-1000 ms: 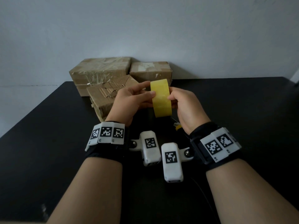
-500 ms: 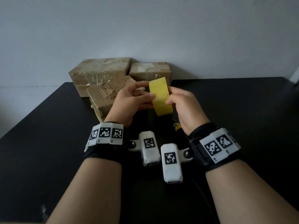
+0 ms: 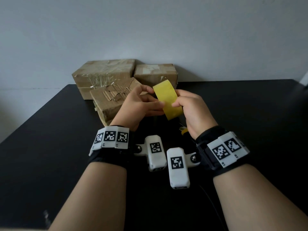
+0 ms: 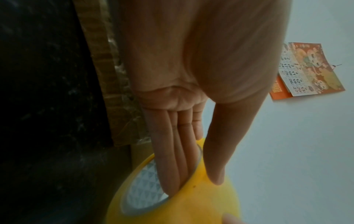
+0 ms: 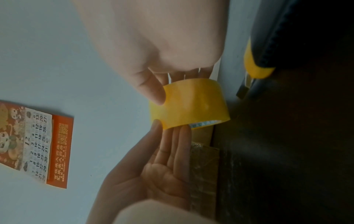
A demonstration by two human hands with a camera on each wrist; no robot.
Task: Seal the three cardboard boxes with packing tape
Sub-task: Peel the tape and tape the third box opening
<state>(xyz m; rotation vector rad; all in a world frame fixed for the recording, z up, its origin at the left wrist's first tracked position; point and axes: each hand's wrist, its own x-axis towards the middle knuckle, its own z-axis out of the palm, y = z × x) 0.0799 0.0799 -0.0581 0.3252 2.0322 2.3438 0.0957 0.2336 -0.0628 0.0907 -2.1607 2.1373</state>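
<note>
A yellow roll of packing tape (image 3: 167, 100) hangs in the air between both hands, tilted with its top to the left. My left hand (image 3: 155, 97) pinches it, fingers (image 4: 172, 166) inside the core and thumb on the outer face. My right hand (image 3: 179, 104) grips the other side with its thumb (image 5: 155, 94) on the outer face (image 5: 193, 103). Three cardboard boxes stand behind the hands by the wall: a large one (image 3: 103, 75) at back left, a smaller one (image 3: 155, 74) at back right, and a torn-topped one (image 3: 106, 100) in front, partly hidden by my left hand.
The black table (image 3: 250, 122) runs to the grey wall. A yellow-handled cutter (image 3: 184, 131) lies under my right wrist. A calendar (image 5: 34, 144) hangs on the wall.
The roll has tilted from upright, its top leaning left. My right thumb has slid onto its front face. The boxes have not moved.
</note>
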